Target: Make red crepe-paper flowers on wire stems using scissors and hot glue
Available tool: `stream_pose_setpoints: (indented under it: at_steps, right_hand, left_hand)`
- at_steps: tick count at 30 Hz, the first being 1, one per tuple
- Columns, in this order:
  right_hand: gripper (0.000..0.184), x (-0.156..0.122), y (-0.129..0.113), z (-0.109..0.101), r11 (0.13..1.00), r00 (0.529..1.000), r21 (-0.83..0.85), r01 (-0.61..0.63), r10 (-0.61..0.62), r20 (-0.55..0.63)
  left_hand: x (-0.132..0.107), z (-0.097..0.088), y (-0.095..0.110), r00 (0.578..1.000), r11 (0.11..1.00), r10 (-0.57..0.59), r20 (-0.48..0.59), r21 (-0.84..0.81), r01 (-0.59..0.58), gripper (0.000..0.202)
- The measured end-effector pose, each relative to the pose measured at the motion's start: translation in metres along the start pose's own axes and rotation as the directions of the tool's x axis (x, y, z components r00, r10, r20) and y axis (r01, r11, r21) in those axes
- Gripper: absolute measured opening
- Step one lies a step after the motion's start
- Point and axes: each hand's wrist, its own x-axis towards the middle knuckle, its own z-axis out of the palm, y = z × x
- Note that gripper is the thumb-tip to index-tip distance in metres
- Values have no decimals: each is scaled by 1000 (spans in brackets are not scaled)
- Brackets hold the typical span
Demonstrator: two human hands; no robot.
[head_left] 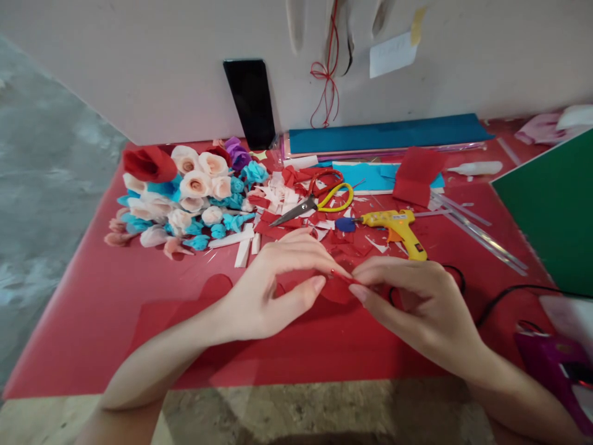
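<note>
R hand (417, 309) pinching slim, bright-red pc. (349, 280); L hand (269, 290) half-open beside it.

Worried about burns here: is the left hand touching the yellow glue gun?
Apart. The head view shows paper scraps and red tabletop between the left hand and the yellow glue gun.
</note>
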Motion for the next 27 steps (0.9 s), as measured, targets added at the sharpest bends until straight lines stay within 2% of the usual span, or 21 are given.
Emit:
stream_pose_setpoints:
  at_steps: [4, 10, 18, 23, 25, 27]
  right_hand:
    - [12, 1, -1, 0, 997, 1000, 67, -27, 26, 17]
    - [12, 0, -1, 1, 993, 998, 103, -56, 53, 38]
    - [7, -1, -1, -1, 999, 995, 30, -19, 16, 96]
    - [18, -4, -4, -9, 998, 990, -38, 59, -53, 133]
    - [15, -4, -7, -12, 997, 991, -49, 55, -48, 124]
    - [15, -3, -9, -16, 995, 998, -99, 28, -22, 64]
  left_hand:
    - [0, 1, 1, 1000, 1000, 13, 1, 19, -13, 21]
    - [3, 9, 0, 991, 993, 49, -124, 115, -35, 4]
    - [2, 9, -4, 990, 995, 46, -137, 92, -33, 4]
    - [2, 5, -6, 986, 998, 39, -164, 52, -31, 6]
    - [2, 3, -6, 983, 999, 31, -179, 44, -23, 5]
    - [2, 2, -6, 981, 999, 34, -193, 39, -27, 5]
